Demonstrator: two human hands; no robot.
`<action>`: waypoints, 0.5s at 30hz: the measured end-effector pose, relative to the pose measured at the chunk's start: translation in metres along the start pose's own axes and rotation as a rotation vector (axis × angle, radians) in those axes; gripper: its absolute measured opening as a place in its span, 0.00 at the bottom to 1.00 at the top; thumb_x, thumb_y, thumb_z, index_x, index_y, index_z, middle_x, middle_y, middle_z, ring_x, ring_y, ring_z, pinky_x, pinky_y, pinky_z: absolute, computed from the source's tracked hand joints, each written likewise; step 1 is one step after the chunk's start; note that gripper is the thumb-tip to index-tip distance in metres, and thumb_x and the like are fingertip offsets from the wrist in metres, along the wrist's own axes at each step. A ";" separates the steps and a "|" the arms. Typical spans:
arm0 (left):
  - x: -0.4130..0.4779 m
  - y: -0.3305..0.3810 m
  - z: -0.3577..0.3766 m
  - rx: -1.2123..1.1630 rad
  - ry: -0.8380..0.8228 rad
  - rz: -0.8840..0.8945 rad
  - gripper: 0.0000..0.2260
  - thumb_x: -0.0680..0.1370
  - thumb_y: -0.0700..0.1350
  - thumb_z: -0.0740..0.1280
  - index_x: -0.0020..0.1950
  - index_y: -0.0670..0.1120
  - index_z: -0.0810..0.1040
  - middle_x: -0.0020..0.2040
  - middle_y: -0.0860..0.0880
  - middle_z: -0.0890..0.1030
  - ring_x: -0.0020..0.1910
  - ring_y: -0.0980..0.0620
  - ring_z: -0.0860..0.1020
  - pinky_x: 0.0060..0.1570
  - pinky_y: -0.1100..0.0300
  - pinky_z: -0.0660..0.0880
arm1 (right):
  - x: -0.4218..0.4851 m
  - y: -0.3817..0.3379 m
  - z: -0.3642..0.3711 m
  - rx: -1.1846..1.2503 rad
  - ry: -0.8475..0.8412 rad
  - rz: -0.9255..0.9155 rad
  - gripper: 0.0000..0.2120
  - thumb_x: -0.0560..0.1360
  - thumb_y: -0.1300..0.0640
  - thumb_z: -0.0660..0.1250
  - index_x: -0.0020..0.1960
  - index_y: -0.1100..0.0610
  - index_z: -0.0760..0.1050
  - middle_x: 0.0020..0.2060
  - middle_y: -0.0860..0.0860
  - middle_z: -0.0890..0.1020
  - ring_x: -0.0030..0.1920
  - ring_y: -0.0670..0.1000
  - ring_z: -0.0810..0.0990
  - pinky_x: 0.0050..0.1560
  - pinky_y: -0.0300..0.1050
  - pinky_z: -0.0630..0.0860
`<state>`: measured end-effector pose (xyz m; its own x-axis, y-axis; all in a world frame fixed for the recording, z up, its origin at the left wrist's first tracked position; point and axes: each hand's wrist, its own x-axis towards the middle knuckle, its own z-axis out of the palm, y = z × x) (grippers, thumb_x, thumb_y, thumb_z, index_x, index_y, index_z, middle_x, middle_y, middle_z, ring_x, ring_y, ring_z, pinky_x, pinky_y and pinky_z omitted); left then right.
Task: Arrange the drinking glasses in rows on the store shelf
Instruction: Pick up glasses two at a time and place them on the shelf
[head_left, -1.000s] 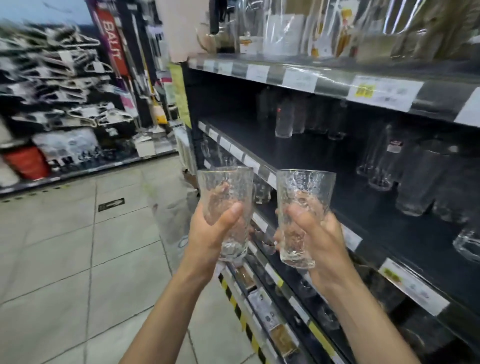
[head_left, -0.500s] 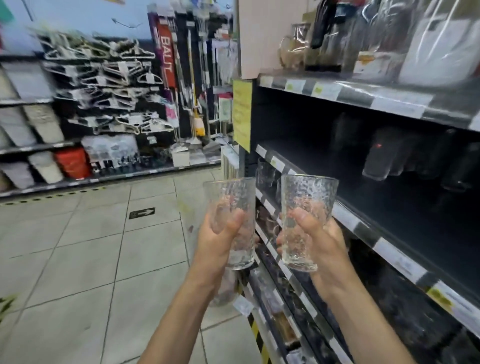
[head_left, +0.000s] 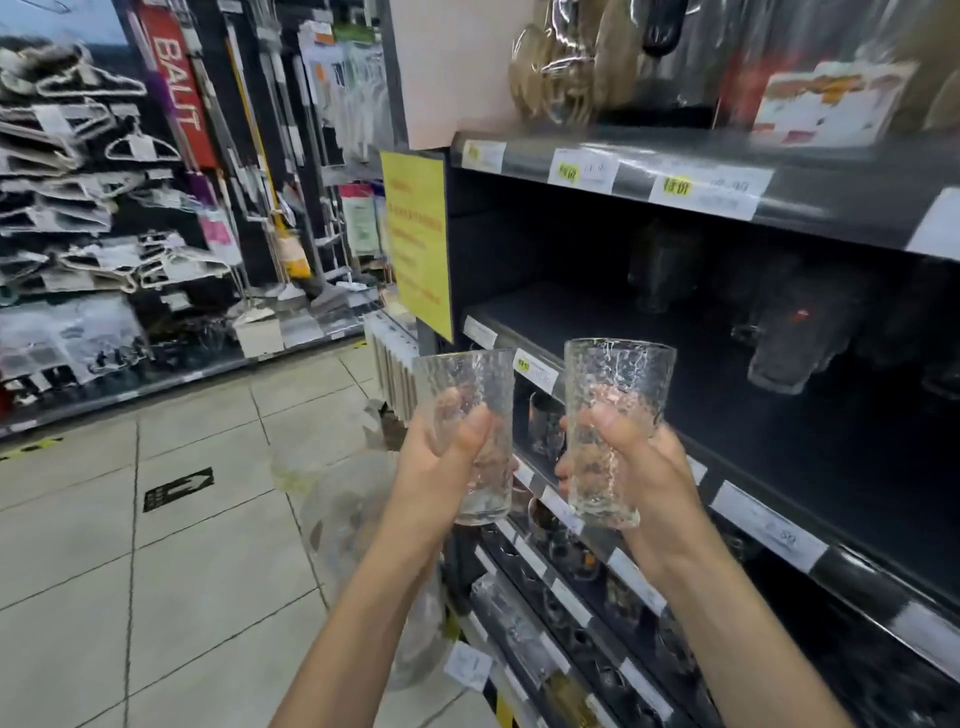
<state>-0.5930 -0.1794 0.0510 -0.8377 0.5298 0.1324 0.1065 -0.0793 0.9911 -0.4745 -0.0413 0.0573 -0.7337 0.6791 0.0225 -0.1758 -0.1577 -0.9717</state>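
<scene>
Beside dark store shelf (head_left: 727, 405), left hand (head_left: 441, 467) and right hand (head_left: 639, 467) each grip 1 upright textured glass by its lower half: left glass (head_left: 467, 384), right glass (head_left: 618, 374).

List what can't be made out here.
Head view only:
- Stocked glasses on the middle shelf: motion blur and shadow hide count and rows.
- Price labels: print blurred.
- Lower shelf goods: small, blurred.
- Shelf's right end: cut off by the frame edge.

A blurred yellow notice (head_left: 418, 244) hangs ahead; across the tiled floor (head_left: 156, 571) — marked with 1 black arrow sticker (head_left: 178, 488) — white hangers (head_left: 78, 156) hang beside a red banner (head_left: 176, 83).
</scene>
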 end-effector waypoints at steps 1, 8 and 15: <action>0.018 -0.003 0.003 0.022 -0.024 0.001 0.49 0.56 0.82 0.65 0.71 0.57 0.67 0.72 0.52 0.72 0.69 0.49 0.73 0.70 0.42 0.68 | 0.015 0.001 0.000 0.002 0.024 -0.003 0.45 0.59 0.31 0.77 0.69 0.50 0.70 0.62 0.57 0.81 0.60 0.58 0.81 0.62 0.65 0.75; 0.152 -0.022 0.023 0.036 -0.202 -0.045 0.44 0.61 0.78 0.67 0.72 0.61 0.66 0.69 0.53 0.76 0.66 0.45 0.77 0.66 0.41 0.72 | 0.121 0.009 0.002 0.084 0.227 -0.022 0.34 0.62 0.36 0.77 0.64 0.46 0.73 0.53 0.47 0.85 0.48 0.50 0.86 0.52 0.56 0.81; 0.249 -0.023 0.051 -0.034 -0.405 -0.047 0.29 0.61 0.71 0.72 0.60 0.66 0.74 0.64 0.54 0.79 0.61 0.54 0.79 0.65 0.46 0.74 | 0.188 0.002 -0.007 0.064 0.417 -0.046 0.37 0.62 0.37 0.75 0.65 0.54 0.76 0.55 0.56 0.84 0.44 0.55 0.85 0.43 0.48 0.83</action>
<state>-0.7769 -0.0020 0.0619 -0.5619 0.8226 0.0873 0.0500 -0.0716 0.9962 -0.6084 0.0913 0.0580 -0.3983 0.9162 -0.0442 -0.2519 -0.1556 -0.9552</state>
